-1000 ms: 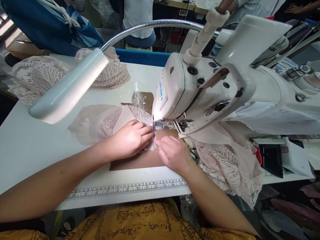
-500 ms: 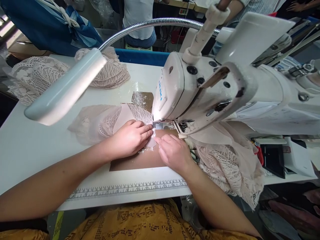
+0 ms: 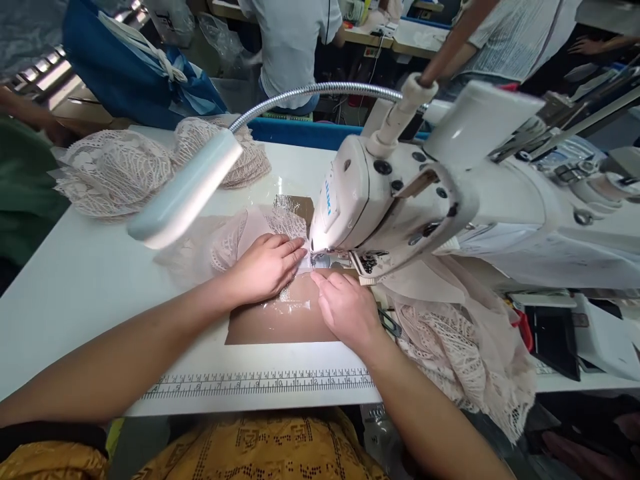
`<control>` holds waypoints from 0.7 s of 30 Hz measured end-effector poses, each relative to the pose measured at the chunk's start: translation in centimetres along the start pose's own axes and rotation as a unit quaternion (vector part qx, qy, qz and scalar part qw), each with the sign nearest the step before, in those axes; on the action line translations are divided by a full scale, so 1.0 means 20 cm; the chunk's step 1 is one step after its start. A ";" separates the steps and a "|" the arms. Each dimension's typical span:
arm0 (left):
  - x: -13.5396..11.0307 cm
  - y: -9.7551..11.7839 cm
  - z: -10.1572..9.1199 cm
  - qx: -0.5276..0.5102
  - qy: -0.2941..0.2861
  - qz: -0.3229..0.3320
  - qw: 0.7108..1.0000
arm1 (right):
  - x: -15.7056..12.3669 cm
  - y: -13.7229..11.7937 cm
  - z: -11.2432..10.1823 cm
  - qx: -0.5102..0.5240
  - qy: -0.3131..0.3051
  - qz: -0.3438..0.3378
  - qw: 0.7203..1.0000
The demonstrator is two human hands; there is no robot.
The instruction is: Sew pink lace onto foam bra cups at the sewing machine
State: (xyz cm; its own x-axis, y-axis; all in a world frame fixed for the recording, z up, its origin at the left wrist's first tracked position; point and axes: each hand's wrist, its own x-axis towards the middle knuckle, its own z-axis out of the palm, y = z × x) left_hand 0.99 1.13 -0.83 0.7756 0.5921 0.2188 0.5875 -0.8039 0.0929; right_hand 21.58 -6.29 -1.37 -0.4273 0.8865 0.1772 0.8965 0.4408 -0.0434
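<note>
My left hand (image 3: 267,267) lies flat with its fingers stretched over pale pink lace fabric (image 3: 225,245), its fingertips just left of the needle area. The fabric spreads out left of the sewing machine (image 3: 345,193), partly sheer, with its edge at the presser foot (image 3: 313,256). My right hand (image 3: 347,303) is closed, thumb and index finger pinched at the fabric's near edge in front of the foot. The pinched bit is mostly hidden. Beneath both hands is a brown, taped sheet (image 3: 275,327) on the white table.
A lamp (image 3: 187,190) on a bendy metal neck hangs over the left side. Lace bundles (image 3: 117,170) lie at the back left, and more lace (image 3: 450,333) hangs over the front right edge. A printed ruler (image 3: 260,385) runs along the front. Other people sit beyond.
The view has shifted, showing more of the background. The fabric's near edge has moved away from me toward the foot, uncovering more brown sheet. Both hands stay beside the needle.
</note>
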 end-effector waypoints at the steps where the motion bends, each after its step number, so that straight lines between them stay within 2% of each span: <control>1: 0.00 0.00 0.00 -0.001 0.004 -0.004 1.000 | 0.00 0.00 0.00 0.002 0.007 -0.006 1.000; 6: -0.03 0.00 0.01 -0.029 0.033 -0.026 0.999 | -0.01 0.01 0.00 0.009 0.047 -0.025 0.999; 12: -0.05 -0.01 0.02 -0.042 0.045 -0.048 0.997 | -0.01 0.05 0.08 0.023 0.100 -0.065 0.993; 21: -0.08 -0.04 0.00 -0.025 0.040 -0.117 0.992 | 0.01 0.09 0.11 0.033 0.143 -0.109 0.983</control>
State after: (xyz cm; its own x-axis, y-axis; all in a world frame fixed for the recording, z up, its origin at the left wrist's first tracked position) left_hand -0.74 0.76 -1.26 0.5977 0.7580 0.2611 0.7352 -0.6481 0.1987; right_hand 22.89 -5.07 -3.56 -0.5492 0.6987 0.4585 0.7744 0.6317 -0.0351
